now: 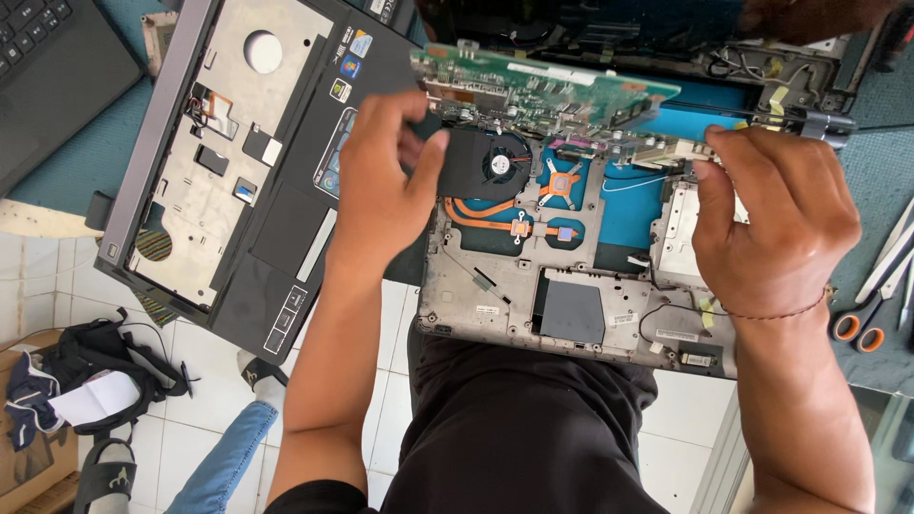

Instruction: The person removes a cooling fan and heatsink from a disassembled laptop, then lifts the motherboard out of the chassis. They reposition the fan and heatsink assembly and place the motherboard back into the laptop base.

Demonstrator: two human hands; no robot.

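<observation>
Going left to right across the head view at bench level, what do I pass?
Black keyboard corner → detached palmrest cover → left hand on the green motherboard → cooling fan → copper heat pipes → right hand → orange-handled scissors.

Green circuit board (543, 90), glossy, with dull metal parts. Beneath it, at 6 o'clock: copper heat pipes (490, 217), a black plastic fan (502, 162), a matt grey metal chassis (495, 305). At 9 o'clock: matt black plastic palmrest (286, 228). Desk (86, 162): teal, cloth-like.
</observation>
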